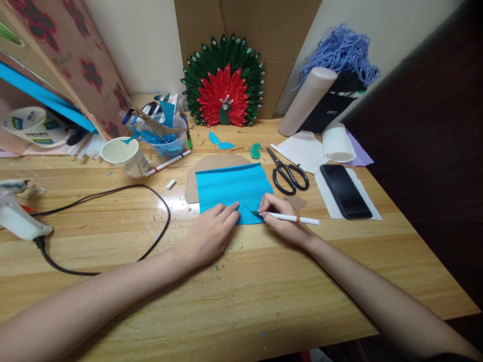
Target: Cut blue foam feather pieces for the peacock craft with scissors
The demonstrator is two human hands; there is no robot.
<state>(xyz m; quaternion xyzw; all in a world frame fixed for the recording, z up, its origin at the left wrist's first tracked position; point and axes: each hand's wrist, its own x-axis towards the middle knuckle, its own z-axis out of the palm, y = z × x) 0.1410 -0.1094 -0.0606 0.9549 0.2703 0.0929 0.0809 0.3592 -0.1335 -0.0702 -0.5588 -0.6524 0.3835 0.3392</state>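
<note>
A sheet of blue paper lies partly over a rounded piece of brown cardboard, with its far edge folded up. My left hand rests on the near left part of the sheet, fingers stretched out and lying flat. My right hand grips a white marker pen, its green tip touching the paper. A faint drawn outline shows near that tip. Black-handled scissors lie open just beyond my right hand, and a small cardboard scrap is beside it.
A glue gun and its looping black cord stand left. Behind are a paper cup, a plastic tub of blue pieces, a red-and-green peacock decoration, and small cut leaves. A phone and paper roll lie right.
</note>
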